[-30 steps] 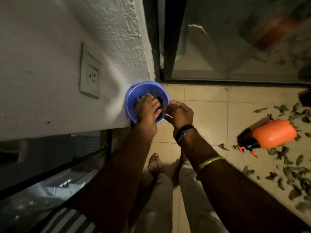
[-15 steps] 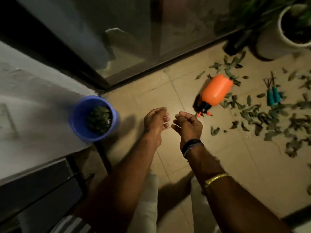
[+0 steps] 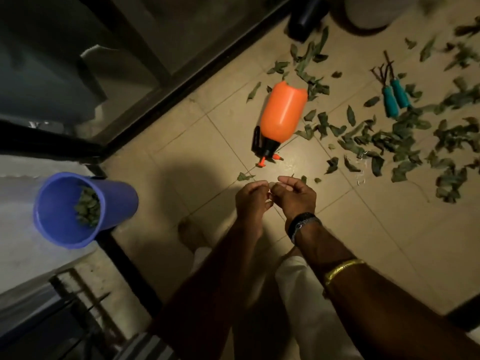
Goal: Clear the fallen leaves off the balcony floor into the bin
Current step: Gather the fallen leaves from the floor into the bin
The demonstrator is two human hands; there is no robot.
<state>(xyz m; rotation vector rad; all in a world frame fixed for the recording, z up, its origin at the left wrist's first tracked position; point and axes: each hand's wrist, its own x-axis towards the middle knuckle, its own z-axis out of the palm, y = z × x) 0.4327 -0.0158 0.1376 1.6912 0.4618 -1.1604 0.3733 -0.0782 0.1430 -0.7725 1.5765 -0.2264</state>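
Tiled balcony floor [image 3: 181, 141]: fallen leaves [image 3: 405, 141] lie scattered at 2 o'clock of the hands; blue bin [image 3: 65, 224], leaves inside, stands at 9 o'clock. Left hand [image 3: 253, 201] and right hand [image 3: 296, 198] meet, fingers curled; whether they hold anything cannot be determined

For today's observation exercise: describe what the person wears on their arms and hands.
Both forearms are bare, with no sleeves or gloves. The right wrist carries a dark band, and a gold bangle sits higher up that forearm. The left hand and arm show nothing worn.

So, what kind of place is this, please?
Probably a home balcony used for gardening: a tiled floor strewn with fallen leaves, an orange spray bottle and a glass sliding door.
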